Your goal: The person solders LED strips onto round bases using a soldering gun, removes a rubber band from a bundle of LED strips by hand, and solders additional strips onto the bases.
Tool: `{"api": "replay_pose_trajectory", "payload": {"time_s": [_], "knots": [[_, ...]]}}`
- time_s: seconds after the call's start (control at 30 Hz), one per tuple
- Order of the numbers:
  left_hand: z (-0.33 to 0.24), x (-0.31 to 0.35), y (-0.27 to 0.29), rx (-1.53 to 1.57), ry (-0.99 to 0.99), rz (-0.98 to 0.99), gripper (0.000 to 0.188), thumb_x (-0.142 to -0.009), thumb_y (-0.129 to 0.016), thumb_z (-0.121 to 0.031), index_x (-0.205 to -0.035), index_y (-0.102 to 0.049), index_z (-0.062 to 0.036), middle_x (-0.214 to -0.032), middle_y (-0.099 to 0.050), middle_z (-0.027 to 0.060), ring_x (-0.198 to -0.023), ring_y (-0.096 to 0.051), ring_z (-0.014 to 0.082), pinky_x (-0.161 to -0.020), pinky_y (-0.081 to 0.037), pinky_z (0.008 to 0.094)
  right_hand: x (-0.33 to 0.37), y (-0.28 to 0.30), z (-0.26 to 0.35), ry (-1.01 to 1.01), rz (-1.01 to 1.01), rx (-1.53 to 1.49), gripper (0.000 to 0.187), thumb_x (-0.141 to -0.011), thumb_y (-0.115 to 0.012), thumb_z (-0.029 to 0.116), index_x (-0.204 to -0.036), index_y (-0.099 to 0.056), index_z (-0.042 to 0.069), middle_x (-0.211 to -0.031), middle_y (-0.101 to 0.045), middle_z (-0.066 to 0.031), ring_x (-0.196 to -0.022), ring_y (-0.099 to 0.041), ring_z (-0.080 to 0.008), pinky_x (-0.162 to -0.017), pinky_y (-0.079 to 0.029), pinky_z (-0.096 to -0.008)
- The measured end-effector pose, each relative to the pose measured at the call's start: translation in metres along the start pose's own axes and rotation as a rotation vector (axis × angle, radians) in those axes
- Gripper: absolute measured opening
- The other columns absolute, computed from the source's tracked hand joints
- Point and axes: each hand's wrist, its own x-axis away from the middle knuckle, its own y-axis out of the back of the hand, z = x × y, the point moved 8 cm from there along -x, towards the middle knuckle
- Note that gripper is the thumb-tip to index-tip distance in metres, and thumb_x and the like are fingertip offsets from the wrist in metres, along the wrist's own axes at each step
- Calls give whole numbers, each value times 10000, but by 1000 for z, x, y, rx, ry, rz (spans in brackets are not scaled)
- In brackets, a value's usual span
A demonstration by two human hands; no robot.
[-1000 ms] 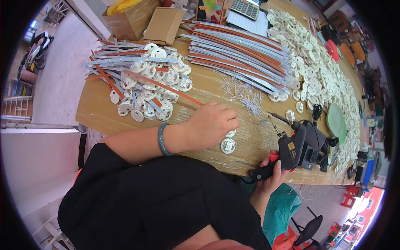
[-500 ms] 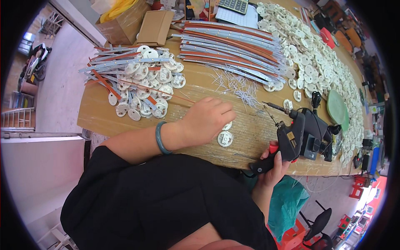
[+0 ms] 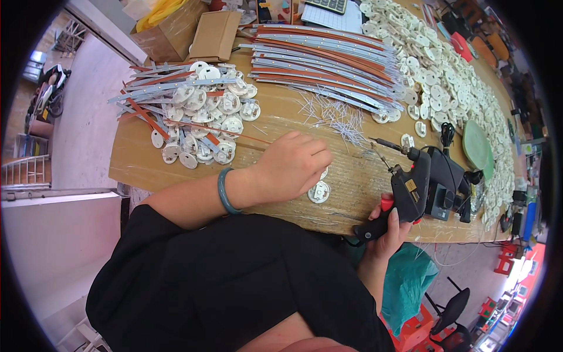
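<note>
My left hand (image 3: 293, 165) is closed, with its fingers curled down over the table. A thin reddish LED strip (image 3: 251, 138), seen edge-on, runs from the left pile into this hand; the fingertips and the strip's end are hidden. Beside the fingers lies a round white disc (image 3: 319, 192) with small fittings, and the rim of another peeks out under them. My right hand (image 3: 388, 233) is wrapped around the grip of a black soldering gun (image 3: 409, 190) with a red trigger. Its tip (image 3: 384, 157) points up and left, apart from the left hand.
A heap of white discs with strips (image 3: 202, 111) lies at the left. Grey and reddish LED strips (image 3: 322, 67) lie in rows behind, with loose white wires (image 3: 334, 117) before them. White discs (image 3: 451, 88) cover the right side, near a green plate (image 3: 474, 145) and a black stand (image 3: 440, 202).
The whole view has shifted slightly. Both hands keep nearly the same pose, the left over the discs and the right around the soldering gun.
</note>
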Motion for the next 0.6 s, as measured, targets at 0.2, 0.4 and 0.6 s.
{"api": "replay_pose_trajectory", "payload": {"time_s": [0.2,0.4,0.6], "knots": [[3,-1,2,61,34,-25,95,-838,-652,-129,-882,-594,-70,-875,-579,63,-840,-568,268,-743,-425,406,0,-1,1,4,-1,-9,395,-958,-512,94,-1323,-422,-27,-1149,-589,-225,-742,-585,-204,-627,-503,-292],[6,-10,40,20,61,-72,201,-829,-686,-180,-979,-614,-68,-1030,-611,92,-1027,-566,300,-899,-432,423,0,3,-1,-6,1,-29,399,-956,-518,93,-1323,-418,-26,-1145,-593,-228,-734,-589,-208,-623,-507,-296],[86,-44,157,-482,63,-254,461,-789,-757,-243,-1183,-597,-64,-1189,-589,138,-1157,-528,336,-983,-416,440,-1,6,-2,-17,-45,-82,401,-896,-571,53,-1267,-466,-56,-1097,-623,-238,-716,-610,-233,-613,-521,-329]]}}
